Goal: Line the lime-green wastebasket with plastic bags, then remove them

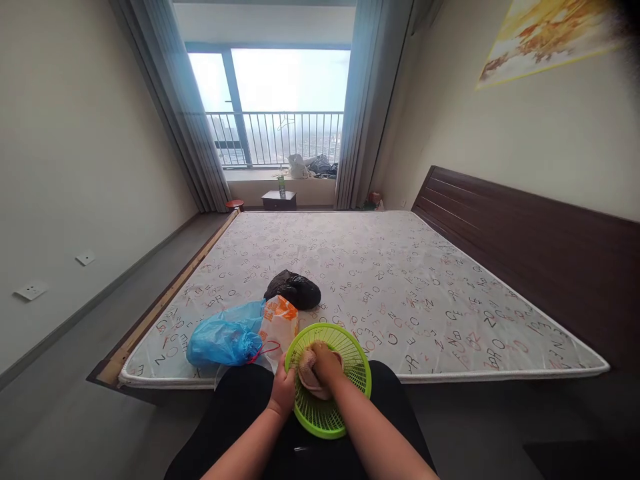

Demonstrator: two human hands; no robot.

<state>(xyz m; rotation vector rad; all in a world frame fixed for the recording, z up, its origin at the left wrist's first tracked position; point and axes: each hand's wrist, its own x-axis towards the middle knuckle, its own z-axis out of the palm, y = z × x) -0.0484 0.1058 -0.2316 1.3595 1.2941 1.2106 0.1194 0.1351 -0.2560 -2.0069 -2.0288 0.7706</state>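
A round lime-green plastic basket (350,347) rests tilted on my lap at the foot of the bed. My left hand (283,393) is closed on its left rim. Inside the basket, my right hand (325,363) presses a pinkish cloth (306,375) against the mesh, fingers curled over it. Just left of the basket, on the mattress, lie a blue plastic bag (225,340), an orange-and-white bag (280,320) and a black bag (293,289).
The bare mattress (400,280) with a letter print fills the middle, a dark wooden headboard (525,240) along its right. Grey floor runs on the left. At the far end stand a small dark table (279,199), curtains and a balcony window.
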